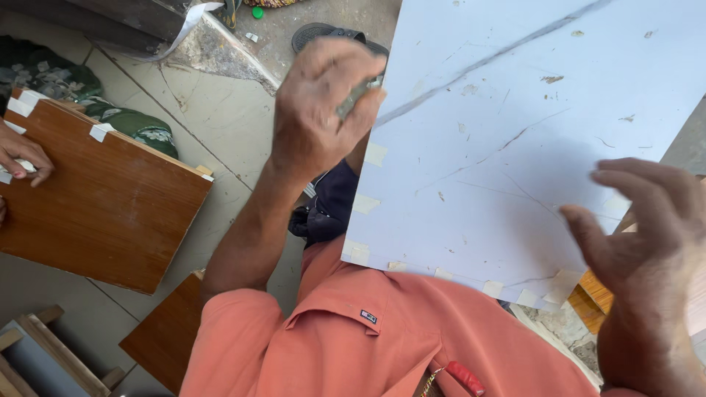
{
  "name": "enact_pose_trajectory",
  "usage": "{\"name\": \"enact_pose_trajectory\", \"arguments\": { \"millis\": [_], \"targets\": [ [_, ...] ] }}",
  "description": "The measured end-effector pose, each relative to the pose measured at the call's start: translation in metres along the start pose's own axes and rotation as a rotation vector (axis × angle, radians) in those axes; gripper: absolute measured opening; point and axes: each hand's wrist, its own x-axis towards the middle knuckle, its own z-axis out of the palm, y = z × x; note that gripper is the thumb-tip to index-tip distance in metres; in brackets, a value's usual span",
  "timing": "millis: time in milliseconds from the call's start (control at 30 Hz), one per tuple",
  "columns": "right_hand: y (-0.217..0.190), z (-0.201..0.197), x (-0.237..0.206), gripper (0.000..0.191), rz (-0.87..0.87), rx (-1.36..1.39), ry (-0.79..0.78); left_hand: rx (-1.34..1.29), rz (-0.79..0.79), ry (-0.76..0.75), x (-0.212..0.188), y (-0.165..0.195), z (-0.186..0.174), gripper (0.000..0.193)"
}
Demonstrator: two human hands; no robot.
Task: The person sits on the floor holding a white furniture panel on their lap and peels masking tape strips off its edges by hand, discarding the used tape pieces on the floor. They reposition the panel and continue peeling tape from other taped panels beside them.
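A large white panel with grey veins and strips of masking tape along its edges fills the upper right. My left hand is closed around a small grey object at the panel's left edge. My right hand hovers over the panel's lower right corner, fingers spread and curled, holding nothing. My orange shirt fills the bottom centre.
Another person's hand rests on a taped brown wooden board at the left. A second brown board lies on the tiled floor below it. A sandal and a concrete step lie at the top.
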Motion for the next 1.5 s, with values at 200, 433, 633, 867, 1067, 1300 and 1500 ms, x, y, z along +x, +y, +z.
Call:
{"name": "enact_pose_trajectory", "arguments": {
  "millis": [200,433,633,867,1067,1300,1500],
  "targets": [
    [-0.053,0.031,0.027,0.031,-0.206,0.283,-0.135,0.229,0.000,-0.349,-0.033,0.046,-0.015,0.019],
    [-0.046,0.028,0.021,0.028,-0.203,0.286,-0.125,0.335,0.023,-0.392,-0.040,0.058,-0.002,0.022],
    [-0.046,0.035,0.014,0.026,-0.191,0.299,-0.104,0.363,0.059,-0.383,-0.046,0.053,0.004,0.018],
    [-0.039,0.040,0.014,0.024,-0.198,0.289,-0.085,0.382,0.084,-0.313,-0.053,0.046,0.018,0.016],
    [-0.036,0.035,0.013,0.022,-0.202,0.289,-0.089,0.281,0.061,-0.323,-0.049,0.045,0.013,0.017],
    [-0.036,0.038,0.011,0.022,-0.208,0.297,-0.082,0.336,0.101,-0.434,-0.042,0.051,0.002,0.021],
    [-0.037,0.040,0.007,0.021,-0.198,0.289,-0.066,0.357,0.128,-0.399,-0.047,0.050,0.008,0.020]
  ]
}}
